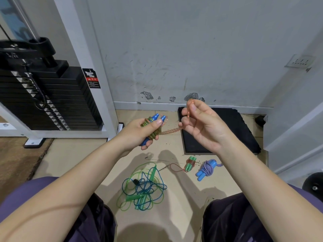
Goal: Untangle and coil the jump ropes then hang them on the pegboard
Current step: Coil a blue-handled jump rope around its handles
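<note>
Nearby label: warning sticker (91, 78) on the weight stack (43, 95), black and red, its text too small to read.
Left hand (139, 131): fingers curled round blue handles (158, 119) wound in orange rope (170, 131).
Right hand (201, 123): pinches that rope's free end, raised.
Floor (83, 159): tangled green and blue ropes (142, 186); two coiled bundles (189, 164), (207, 169) beside them.

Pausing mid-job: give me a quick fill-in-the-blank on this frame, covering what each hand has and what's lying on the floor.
1. The left hand grips a rope bundle wound around two ____ handles.
2. The right hand pinches the free end of the ____ rope.
3. The green and blue ropes on the floor are still ____.
4. The striped rope bundle lies ____ the black mat.

Missing words: blue; orange; tangled; outside
</note>
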Tool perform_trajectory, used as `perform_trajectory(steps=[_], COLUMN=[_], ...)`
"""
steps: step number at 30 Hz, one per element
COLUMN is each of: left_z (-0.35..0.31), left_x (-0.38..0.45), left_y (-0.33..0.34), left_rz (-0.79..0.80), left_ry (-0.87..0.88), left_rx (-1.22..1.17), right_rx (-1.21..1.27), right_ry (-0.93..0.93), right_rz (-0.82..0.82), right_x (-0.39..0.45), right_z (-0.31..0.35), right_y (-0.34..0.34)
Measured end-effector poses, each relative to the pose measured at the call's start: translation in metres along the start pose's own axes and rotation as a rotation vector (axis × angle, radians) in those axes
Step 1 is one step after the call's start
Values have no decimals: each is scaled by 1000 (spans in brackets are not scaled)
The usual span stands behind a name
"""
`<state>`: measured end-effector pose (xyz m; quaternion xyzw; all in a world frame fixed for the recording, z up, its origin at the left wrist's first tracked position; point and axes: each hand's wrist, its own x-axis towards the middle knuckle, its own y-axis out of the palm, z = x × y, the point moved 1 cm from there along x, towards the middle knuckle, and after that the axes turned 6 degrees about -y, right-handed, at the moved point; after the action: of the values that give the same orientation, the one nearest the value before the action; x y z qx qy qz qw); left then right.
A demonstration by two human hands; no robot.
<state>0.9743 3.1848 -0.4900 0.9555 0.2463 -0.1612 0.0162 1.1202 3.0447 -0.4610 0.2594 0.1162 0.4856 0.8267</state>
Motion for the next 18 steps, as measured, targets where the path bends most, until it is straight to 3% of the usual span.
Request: perform_trajectory(steps=[5,13,18], left_z=[-5,-7,-4], left_x=[-3,-9,-6], left_y=[0,1,1], left_rz=[-166,-47,22], left_ry=[72,73,93], left_rx=[21,2,-51], right_rx=[-165,-529,-589], right_ry=[11,-15,-58], right_rz=[-22,-68,-76], right_x=[0,-3,-4], right_z=[-10,-15,-16], right_y=[5,5,10])
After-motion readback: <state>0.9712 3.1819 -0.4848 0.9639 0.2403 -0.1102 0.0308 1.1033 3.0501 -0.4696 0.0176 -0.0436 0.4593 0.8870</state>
